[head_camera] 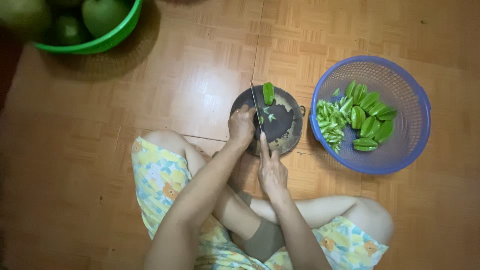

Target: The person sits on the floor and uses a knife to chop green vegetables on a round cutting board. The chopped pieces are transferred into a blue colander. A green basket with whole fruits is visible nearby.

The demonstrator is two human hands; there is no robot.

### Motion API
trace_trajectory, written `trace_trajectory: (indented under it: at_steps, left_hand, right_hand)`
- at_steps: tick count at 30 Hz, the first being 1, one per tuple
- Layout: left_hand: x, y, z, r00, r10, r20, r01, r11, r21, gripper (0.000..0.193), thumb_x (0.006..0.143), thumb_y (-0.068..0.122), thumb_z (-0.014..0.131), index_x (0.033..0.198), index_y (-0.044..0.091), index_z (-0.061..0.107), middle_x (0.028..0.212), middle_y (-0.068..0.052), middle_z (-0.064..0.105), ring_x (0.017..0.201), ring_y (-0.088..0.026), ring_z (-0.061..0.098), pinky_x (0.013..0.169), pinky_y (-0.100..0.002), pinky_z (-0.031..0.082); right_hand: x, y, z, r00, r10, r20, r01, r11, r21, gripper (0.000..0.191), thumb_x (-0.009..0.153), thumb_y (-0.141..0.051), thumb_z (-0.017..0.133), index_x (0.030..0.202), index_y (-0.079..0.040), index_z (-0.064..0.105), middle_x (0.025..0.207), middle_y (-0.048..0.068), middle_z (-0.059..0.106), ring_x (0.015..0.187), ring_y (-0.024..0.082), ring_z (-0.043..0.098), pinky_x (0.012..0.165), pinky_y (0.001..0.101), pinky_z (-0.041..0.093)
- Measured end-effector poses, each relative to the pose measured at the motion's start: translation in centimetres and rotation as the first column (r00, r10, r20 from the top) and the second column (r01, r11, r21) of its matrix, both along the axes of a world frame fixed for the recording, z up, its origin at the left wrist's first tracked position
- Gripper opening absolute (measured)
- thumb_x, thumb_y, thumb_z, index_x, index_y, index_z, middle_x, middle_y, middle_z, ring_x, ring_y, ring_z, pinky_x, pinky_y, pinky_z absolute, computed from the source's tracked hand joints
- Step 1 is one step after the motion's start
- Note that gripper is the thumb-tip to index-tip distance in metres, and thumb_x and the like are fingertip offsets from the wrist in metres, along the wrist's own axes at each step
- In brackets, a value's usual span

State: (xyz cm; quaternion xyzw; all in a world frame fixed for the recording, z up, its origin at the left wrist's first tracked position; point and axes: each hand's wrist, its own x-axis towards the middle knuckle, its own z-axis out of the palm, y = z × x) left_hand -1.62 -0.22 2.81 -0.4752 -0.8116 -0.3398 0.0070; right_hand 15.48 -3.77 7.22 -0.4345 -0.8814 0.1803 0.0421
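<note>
One knife, one round dark cutting board, two baskets and two hands are in view. The left hand (241, 125) is curled into a loose fist on the near-left part of the cutting board (285, 131), pressing down on something hidden under its fingers. The right hand (271, 169) grips the handle of the knife (256, 106) with the index finger stretched along the blade's back; the thin blade runs away from this hand across the board, passing just right of the left hand. Beyond the blade's tip, at the board's far edge, lies one whole green fruit piece (268, 93). Two or three small green scraps (270, 117) sit just right of the blade, in the middle of the board.

The board rests on a tan parquet-pattern floor (200, 75), where the person sits cross-legged in floral shorts (159, 181).

To the right of the right hand stands a blue mesh basket (405, 145) holding roughly ten green fruit halves (370, 117) on its right and a heap of thin green trimmings (328, 124) on its left. Far to the upper left of the left hand, a green basket (107, 42) holds large green fruits (102, 14), at least three showing.
</note>
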Motion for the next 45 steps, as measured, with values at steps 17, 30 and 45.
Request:
trace_trajectory:
  at_steps: [17,30,45]
  left_hand:
    - [-0.6,-0.5,-0.6,0.993,0.020,-0.112,-0.019,1.000,0.007,0.025,0.087,0.007,0.060,0.100,0.015,0.080,0.082,-0.009,0.067,0.078,-0.029,0.066,0.072,-0.045,0.048]
    - [-0.7,-0.8,-0.4,0.991,-0.003,-0.137,-0.001,1.000,-0.027,0.022,0.078,0.004,0.061,0.092,0.010,0.076,0.085,-0.012,0.067,0.081,-0.031,0.068,0.074,-0.045,0.048]
    - [-0.7,-0.9,-0.9,0.995,0.012,-0.102,-0.013,1.000,-0.004,0.031,0.082,0.006,0.063,0.105,0.018,0.080,0.083,-0.010,0.068,0.077,-0.031,0.068,0.072,-0.045,0.047]
  right_hand:
    - [2.9,-2.4,1.6,0.988,-0.121,-0.099,0.106,0.984,-0.140,0.070,0.102,-0.022,0.051,0.164,-0.027,0.020,0.102,0.020,0.061,0.079,0.041,0.068,0.071,0.0533,0.057]
    - [1.4,-1.8,1.2,1.000,0.005,0.012,-0.005,0.998,-0.064,0.072,0.100,-0.020,0.053,0.162,-0.026,0.017,0.100,0.024,0.056,0.071,0.045,0.067,0.062,0.0559,0.058]
    - [-2.1,1.2,-1.6,0.998,-0.033,-0.050,0.031,0.999,-0.039,0.070,0.103,-0.022,0.051,0.163,-0.029,0.016,0.105,0.023,0.059,0.079,0.045,0.068,0.067,0.0542,0.058]
